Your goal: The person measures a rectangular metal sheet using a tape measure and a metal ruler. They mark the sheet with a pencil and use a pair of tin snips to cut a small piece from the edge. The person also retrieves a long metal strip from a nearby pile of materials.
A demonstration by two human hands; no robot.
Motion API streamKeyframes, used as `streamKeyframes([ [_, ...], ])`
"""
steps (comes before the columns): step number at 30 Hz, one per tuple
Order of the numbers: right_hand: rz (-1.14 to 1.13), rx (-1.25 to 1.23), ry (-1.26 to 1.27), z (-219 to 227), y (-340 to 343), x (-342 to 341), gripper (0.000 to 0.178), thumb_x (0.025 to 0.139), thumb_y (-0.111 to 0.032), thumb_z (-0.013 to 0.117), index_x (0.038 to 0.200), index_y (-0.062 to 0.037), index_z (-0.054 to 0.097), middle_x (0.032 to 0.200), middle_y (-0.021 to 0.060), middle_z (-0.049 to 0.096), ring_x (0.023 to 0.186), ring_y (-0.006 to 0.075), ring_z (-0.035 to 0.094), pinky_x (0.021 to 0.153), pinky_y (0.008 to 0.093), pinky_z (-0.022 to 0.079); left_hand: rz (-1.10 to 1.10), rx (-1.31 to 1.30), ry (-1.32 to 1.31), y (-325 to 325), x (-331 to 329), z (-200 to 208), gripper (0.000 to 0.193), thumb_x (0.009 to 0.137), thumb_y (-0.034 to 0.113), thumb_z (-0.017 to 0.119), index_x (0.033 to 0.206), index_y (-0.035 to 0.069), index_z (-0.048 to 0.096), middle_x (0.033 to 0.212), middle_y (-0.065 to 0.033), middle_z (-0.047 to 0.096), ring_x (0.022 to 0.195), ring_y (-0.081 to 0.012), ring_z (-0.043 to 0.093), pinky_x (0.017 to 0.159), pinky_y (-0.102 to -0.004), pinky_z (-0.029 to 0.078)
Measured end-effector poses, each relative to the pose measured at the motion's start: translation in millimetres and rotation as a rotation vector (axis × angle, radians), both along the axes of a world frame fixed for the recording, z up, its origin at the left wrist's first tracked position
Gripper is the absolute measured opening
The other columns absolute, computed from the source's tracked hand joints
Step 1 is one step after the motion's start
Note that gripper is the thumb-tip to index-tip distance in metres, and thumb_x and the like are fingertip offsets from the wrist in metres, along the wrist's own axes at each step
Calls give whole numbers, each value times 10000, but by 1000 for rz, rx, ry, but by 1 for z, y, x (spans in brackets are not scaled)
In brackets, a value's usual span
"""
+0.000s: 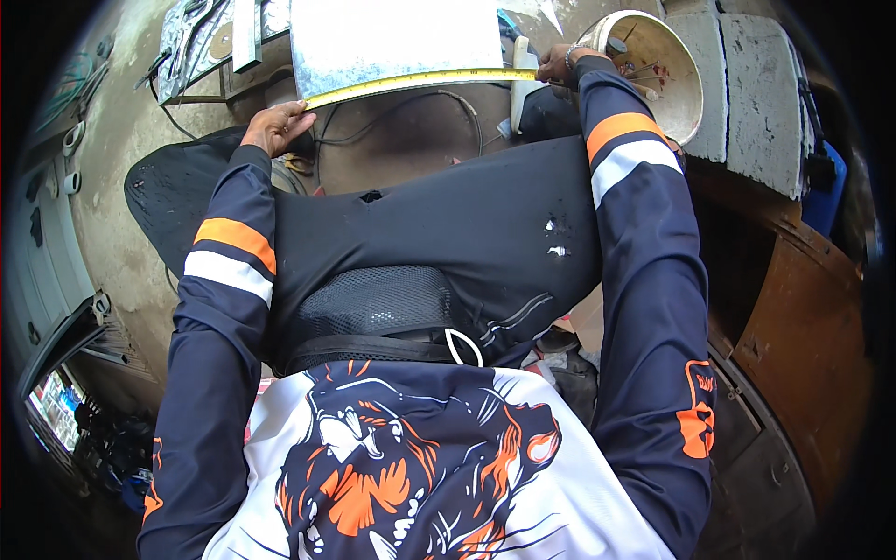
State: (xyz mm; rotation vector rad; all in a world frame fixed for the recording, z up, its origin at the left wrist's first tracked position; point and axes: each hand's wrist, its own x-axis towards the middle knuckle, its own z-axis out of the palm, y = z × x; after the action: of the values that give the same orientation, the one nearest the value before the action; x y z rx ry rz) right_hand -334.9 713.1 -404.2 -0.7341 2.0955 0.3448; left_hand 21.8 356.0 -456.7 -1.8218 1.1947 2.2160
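Observation:
A yellow tape measure (418, 79) is stretched out along the near edge of a pale, shiny flat sheet (397, 39). Its left end is pinched between the thumb and fingers of my left hand (273, 128), at the sheet's near left corner. My right hand (557, 65) is closed on the tape at the opposite end, by the near right corner. The tape bows slightly between the two hands. Part of my right hand's grip is hidden by the hand itself, and the tape's case cannot be made out.
A whitish bucket (686, 89) with sticks and tools inside stands beside my right forearm. Grey concrete blocks (763, 103) are farther right. Metal bars (246, 37) lie left of the sheet. A dark cable (397, 135) loops over the floor before my legs. A rusty panel (798, 322) stands at right.

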Motion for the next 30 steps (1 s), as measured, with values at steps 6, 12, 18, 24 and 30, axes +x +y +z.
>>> streamKeyframes([
  [6,22,3,-56,-1,3,-5,335,871,-328,654,1134,-133,727,1006,35,719,875,207,642,821,383,499,10,-37,1,5,-5,-2,196,927,-32,600,1099,-122,578,1056,-200,629,919,-291,686,780,-336,654],
  [12,41,22,-3,0,-1,-2,334,848,-367,662,1082,-145,746,1109,59,718,1001,254,666,869,430,510,-18,-29,-16,1,3,-7,221,970,21,554,1161,-88,575,1051,-222,637,916,-316,692,759,-383,651],
  [18,55,21,-49,-5,-3,-6,337,849,-346,657,1112,-151,736,1129,52,714,1013,253,664,880,424,508,-34,-27,-85,13,0,13,231,963,60,573,1162,-56,587,1014,-209,673,879,-301,710,749,-380,650],
  [24,26,32,-37,-1,1,-6,345,842,-345,662,1129,-166,732,1141,51,710,1024,261,661,884,423,507,-94,-30,-119,18,-4,22,277,973,97,569,1235,9,554,1074,-179,681,940,-281,705,762,-369,639],
  [30,58,42,-34,-2,-2,-6,359,833,-352,667,1137,-173,729,1168,49,701,1042,267,658,892,428,504,-79,-50,-134,18,-3,19,272,977,94,555,1242,30,552,1069,-171,686,933,-267,708,760,-364,637],
])
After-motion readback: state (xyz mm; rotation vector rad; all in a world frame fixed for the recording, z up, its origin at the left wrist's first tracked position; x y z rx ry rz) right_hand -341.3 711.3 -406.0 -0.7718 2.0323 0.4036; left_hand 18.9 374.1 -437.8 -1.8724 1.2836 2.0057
